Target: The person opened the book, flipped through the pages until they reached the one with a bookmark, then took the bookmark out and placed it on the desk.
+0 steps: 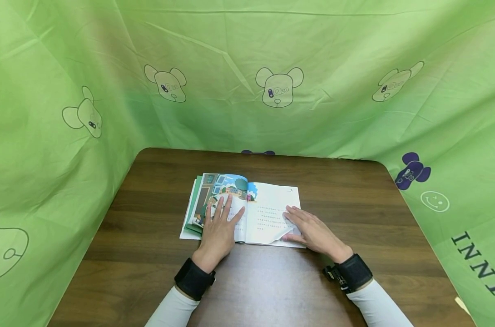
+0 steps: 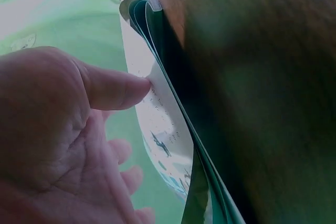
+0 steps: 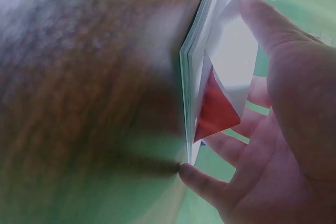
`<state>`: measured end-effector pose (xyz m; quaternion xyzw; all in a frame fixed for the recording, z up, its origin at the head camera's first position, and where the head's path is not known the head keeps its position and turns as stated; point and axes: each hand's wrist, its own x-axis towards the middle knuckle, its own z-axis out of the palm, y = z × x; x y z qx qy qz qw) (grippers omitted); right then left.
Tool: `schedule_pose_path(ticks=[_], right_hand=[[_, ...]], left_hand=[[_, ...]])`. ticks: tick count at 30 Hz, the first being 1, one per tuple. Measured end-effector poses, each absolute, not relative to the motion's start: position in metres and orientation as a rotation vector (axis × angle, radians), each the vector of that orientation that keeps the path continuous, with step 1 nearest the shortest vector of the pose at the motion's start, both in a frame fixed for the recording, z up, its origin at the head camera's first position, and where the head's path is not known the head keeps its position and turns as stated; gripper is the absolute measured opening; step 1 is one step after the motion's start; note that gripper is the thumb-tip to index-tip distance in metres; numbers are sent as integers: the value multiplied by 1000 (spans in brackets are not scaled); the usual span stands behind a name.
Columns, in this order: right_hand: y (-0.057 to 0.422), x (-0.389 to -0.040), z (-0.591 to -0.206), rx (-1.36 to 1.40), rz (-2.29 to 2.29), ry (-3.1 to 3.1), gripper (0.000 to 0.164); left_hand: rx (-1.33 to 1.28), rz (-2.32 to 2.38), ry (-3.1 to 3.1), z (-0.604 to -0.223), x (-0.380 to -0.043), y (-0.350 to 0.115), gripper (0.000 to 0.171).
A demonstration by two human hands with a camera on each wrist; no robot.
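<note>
A picture book (image 1: 268, 193) lies spread on the brown table, with a colourful illustration on its left page and printed lines on the right. Spread over that left page, my left hand (image 1: 220, 227) has straight fingers; its thumb (image 2: 123, 88) touches the paper near the printing in the left wrist view. At the lower right corner my right hand (image 1: 314, 231) holds the right page (image 3: 233, 51) between thumb and fingers. This corner curls up, showing a red patch (image 3: 216, 111) beneath in the right wrist view. The little finger (image 3: 202, 182) reaches the book's edge.
Green cloth (image 1: 215, 118) printed with bear heads hangs behind and on both sides of the wooden table (image 1: 149, 204). Black bands (image 1: 194, 278) wrap both wrists, over pale sleeves. Several turned pages and a green cover layer (image 1: 193, 227) stack at the book's left.
</note>
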<state>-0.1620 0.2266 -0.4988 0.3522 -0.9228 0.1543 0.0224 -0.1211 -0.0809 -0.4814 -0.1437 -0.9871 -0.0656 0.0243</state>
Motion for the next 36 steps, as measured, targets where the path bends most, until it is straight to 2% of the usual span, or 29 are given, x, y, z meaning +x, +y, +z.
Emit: schedule_pose_path(ticks=[4, 11, 14, 21, 24, 31, 36], right_hand=[[226, -163, -499, 1051, 491, -2877, 73], [226, -164, -496, 986, 501, -2845, 72], [226, -164, -496, 957, 495, -2835, 72], [227, -165, -494, 890, 501, -2835, 76], [225, -166, -494, 878, 510, -2823, 76], [222, -166, -496, 878, 530, -2802, 75], [223, -167, -496, 868, 530, -2786, 76]], left_hand=[[-526, -274, -3072, -482, -119, -81, 72], [-526, -458, -3170, -481, -118, -75, 52], [-481, -501, -3223, -480, -118, -70, 61], [-425, -445, -3290, -485, -116, -58, 98], [-377, -424, -3292, -488, -116, -53, 106], [-312, -399, -3313, -490, -116, -43, 108], [-306, -354, -3258, -490, -117, -38, 94]])
